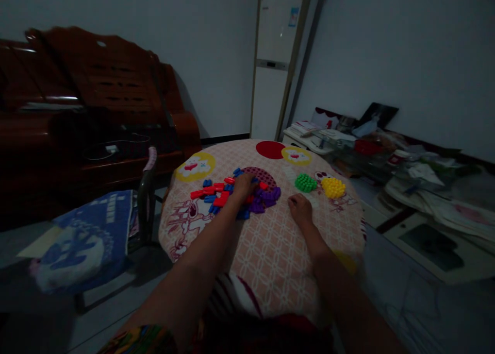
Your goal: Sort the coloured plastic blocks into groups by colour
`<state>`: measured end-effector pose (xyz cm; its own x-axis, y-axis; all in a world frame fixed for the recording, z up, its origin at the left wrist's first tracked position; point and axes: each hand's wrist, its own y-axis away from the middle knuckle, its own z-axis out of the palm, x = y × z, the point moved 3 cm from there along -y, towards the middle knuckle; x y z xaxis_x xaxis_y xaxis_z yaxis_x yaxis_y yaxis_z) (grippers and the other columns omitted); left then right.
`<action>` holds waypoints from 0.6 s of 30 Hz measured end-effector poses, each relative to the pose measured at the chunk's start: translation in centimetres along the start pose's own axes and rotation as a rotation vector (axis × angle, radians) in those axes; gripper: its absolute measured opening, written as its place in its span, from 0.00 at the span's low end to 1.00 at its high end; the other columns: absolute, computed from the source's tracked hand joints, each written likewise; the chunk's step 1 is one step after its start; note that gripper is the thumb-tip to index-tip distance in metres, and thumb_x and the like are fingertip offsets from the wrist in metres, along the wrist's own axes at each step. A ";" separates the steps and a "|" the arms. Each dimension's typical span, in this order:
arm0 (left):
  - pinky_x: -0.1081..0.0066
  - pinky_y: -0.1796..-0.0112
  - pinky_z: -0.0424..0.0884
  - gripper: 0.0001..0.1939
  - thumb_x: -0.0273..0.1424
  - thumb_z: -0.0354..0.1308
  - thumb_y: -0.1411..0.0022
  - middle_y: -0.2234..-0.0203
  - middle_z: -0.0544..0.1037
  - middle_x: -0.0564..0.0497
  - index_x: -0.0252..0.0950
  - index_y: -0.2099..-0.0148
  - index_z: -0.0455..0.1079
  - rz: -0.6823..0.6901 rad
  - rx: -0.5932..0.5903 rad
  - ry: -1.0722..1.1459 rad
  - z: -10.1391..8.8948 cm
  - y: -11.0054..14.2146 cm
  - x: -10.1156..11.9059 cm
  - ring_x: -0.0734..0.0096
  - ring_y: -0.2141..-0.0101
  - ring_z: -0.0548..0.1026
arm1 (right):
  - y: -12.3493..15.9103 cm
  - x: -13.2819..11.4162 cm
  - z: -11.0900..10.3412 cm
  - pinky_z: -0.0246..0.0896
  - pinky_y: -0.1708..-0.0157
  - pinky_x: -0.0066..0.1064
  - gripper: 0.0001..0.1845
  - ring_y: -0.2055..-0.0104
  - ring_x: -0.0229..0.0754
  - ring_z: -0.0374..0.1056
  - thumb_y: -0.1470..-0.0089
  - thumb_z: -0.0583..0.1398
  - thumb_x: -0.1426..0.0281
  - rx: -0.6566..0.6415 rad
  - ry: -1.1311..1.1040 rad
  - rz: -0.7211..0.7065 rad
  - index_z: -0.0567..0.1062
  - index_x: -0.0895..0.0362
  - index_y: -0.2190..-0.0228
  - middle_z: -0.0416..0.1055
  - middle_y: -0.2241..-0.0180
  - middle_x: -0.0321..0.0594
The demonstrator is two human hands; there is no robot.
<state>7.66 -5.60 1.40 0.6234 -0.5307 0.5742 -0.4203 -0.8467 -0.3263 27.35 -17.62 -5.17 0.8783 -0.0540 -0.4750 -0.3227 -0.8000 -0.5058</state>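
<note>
My left hand (244, 185) reaches into a loose pile of small plastic pieces, its fingers bent down among them; what they grip is hidden. Red pieces (221, 199) and blue pieces (208, 183) lie mixed around and left of it. Purple pieces (266, 200) are heaped just to its right. My right hand (300, 208) rests low over the tablecloth with fingers curled together; anything inside them is too dark to make out. Beyond it sit a tight cluster of green pieces (306, 183) and, farther right, one of yellow pieces (333, 187).
A patterned cloth covers the round table (270, 251). On the left stand a chair (146, 204) with a blue cloth (96, 230) and a wooden bench (108, 81). A cluttered low cabinet (417, 209) runs along the right. A tall white unit (270, 96) stands behind.
</note>
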 end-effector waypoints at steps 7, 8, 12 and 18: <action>0.66 0.51 0.72 0.19 0.25 0.66 0.47 0.56 0.80 0.45 0.34 0.51 0.74 0.173 -0.082 0.215 5.8 2.1 5.7 0.63 0.55 0.77 | 0.1 0.9 -1.4 0.68 0.56 0.38 0.16 0.61 0.47 0.73 0.44 0.54 0.65 0.230 -0.234 0.082 0.79 0.58 0.62 0.79 0.62 0.48; 0.66 0.52 0.72 0.19 0.24 0.65 0.48 0.57 0.80 0.45 0.34 0.52 0.75 0.182 -0.077 0.270 6.8 2.6 6.4 0.63 0.55 0.77 | 0.2 0.9 -1.6 0.68 0.55 0.39 0.17 0.60 0.47 0.73 0.44 0.53 0.66 0.245 -0.245 0.057 0.79 0.58 0.61 0.79 0.61 0.49; 0.67 0.58 0.72 0.18 0.23 0.60 0.48 0.61 0.80 0.45 0.32 0.53 0.74 0.118 -0.002 0.414 9.3 4.0 7.3 0.64 0.61 0.76 | 0.6 1.1 -1.6 0.68 0.50 0.41 0.19 0.54 0.48 0.73 0.42 0.51 0.69 0.208 -0.257 -0.040 0.80 0.57 0.57 0.78 0.58 0.48; 0.70 0.62 0.71 0.24 0.20 0.58 0.48 0.66 0.80 0.49 0.34 0.47 0.69 0.129 -0.044 0.476 9.6 4.1 6.3 0.68 0.67 0.76 | 0.6 0.9 -1.2 0.67 0.47 0.41 0.21 0.50 0.48 0.72 0.44 0.55 0.69 0.080 -0.283 -0.142 0.79 0.55 0.52 0.77 0.52 0.47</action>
<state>16.14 -12.77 -3.54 0.1986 -0.5465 0.8136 -0.5083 -0.7672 -0.3912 28.34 -18.82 -5.05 0.7875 0.2317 -0.5711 -0.2407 -0.7374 -0.6311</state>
